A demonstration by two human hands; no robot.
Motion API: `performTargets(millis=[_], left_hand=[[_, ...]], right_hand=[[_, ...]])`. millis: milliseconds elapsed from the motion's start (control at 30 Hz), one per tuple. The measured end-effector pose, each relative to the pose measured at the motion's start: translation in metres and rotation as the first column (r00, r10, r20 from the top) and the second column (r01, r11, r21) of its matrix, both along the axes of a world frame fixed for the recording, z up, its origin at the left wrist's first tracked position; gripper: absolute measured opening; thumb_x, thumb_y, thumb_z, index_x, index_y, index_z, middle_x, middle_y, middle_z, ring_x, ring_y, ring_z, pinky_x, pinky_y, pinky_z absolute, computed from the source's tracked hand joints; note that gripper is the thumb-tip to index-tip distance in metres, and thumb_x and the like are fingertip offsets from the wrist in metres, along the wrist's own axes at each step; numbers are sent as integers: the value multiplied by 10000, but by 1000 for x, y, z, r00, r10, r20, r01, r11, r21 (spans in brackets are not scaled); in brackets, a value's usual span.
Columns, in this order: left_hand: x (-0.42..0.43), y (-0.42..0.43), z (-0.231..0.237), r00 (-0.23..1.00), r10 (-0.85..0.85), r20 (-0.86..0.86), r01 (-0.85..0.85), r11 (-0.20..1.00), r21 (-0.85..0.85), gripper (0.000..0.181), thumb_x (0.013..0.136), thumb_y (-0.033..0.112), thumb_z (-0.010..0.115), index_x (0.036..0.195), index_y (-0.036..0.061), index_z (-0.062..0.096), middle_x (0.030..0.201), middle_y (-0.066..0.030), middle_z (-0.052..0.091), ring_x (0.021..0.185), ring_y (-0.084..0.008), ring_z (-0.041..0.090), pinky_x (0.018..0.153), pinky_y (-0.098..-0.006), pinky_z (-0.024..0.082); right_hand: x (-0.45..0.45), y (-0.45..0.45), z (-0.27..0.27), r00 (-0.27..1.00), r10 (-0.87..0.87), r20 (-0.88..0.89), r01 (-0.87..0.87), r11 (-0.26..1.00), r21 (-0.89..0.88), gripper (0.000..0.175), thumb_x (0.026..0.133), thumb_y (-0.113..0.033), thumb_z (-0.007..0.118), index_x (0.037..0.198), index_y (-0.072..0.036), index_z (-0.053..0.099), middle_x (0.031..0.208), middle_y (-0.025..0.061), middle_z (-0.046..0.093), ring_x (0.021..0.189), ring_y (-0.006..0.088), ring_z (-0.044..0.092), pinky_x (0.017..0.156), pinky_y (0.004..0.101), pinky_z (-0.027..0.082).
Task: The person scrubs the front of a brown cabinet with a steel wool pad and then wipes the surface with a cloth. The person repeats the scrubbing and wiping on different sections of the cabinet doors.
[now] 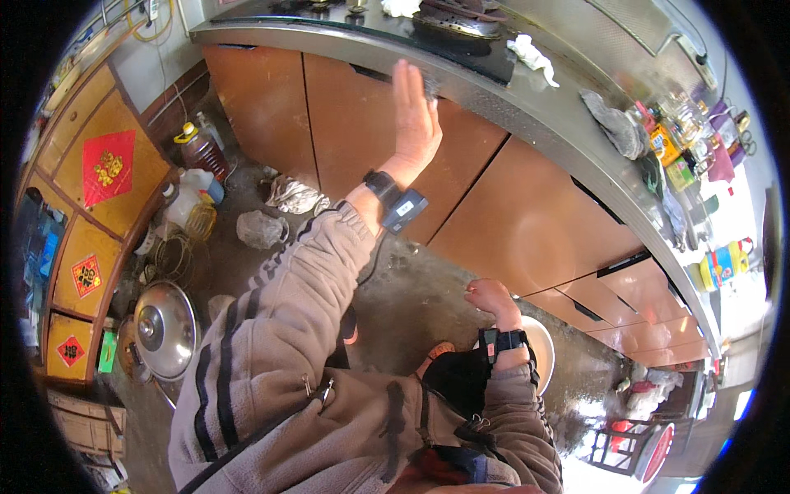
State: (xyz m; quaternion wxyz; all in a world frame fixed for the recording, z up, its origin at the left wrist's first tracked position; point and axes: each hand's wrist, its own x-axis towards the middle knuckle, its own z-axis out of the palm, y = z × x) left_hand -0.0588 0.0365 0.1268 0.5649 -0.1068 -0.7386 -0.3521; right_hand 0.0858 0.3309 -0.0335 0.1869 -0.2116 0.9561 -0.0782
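Observation:
My left hand (416, 126) is raised against the brown cabinet front (364, 117), just under the steel counter edge (296, 38). Its fingers are stretched out, and a dark grey scrubber (430, 87), blurred, shows beside them, pressed at the top of the cabinet door. Lower down, my right hand (494, 301) hangs by my knee with the fingers curled; nothing shows in it. A pale basin (544, 352) stands on the floor, partly hidden by my right forearm. Both wrists wear black straps with small devices.
On the counter are a gas burner (460, 18), a crumpled white cloth (532, 57), a grey cloth (612, 123) and several bottles. Left on the floor lie a plastic bag (262, 230), a rag (296, 194), jugs (185, 200) and a metal lid (165, 330). A stool (654, 454) is at right.

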Motion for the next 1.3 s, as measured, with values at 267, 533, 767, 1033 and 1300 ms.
performTargets(millis=[267, 533, 767, 1033, 1300], left_hand=[[-18, -77, 1, 981, 178, 74, -193, 928, 320, 565, 880, 31, 564, 1389, -34, 328, 1329, -222, 282, 1208, -374, 385, 1014, -426, 347], [-28, -75, -24, 956, 184, 228, -281, 791, 544, 446, 786, 94, 683, 1189, -25, 534, 1081, -220, 515, 1041, -385, 498, 919, -449, 403], [-8, -30, -47, 992, 118, 43, -122, 986, 111, 419, 732, 65, 715, 1114, 31, 546, 1049, -181, 542, 1008, -364, 517, 871, -446, 429], [-28, -107, -21, 985, 110, 132, -165, 822, 545, 394, 762, 82, 693, 1096, -3, 502, 1043, -182, 549, 1011, -352, 531, 879, -420, 425], [-9, -92, -13, 997, 82, 11, -73, 820, 568, 327, 788, 92, 665, 1059, -11, 515, 1056, -172, 547, 1018, -338, 537, 903, -410, 423]], right_hand=[[7, 5, 12, 998, -49, 37, 47, 997, 69, 247, 756, -274, 589, 906, -99, 676, 921, 173, 655, 894, 374, 620, 764, 458, 501], [11, 14, 9, 999, -24, -48, 23, 999, -24, 225, 792, -308, 598, 893, -112, 648, 852, 163, 650, 826, 344, 637, 719, 436, 503], [11, 16, 5, 999, -38, -31, 39, 999, 10, 222, 766, -262, 623, 905, -93, 663, 887, 156, 664, 856, 342, 636, 744, 429, 508], [11, 12, 11, 1000, -25, -1, 25, 1000, 9, 286, 798, -319, 546, 906, -87, 675, 968, 132, 671, 906, 352, 629, 789, 450, 513], [11, 12, 2, 995, 3, -96, -14, 993, -114, 206, 774, -261, 616, 850, -70, 639, 848, 160, 658, 846, 364, 627, 734, 449, 504]])
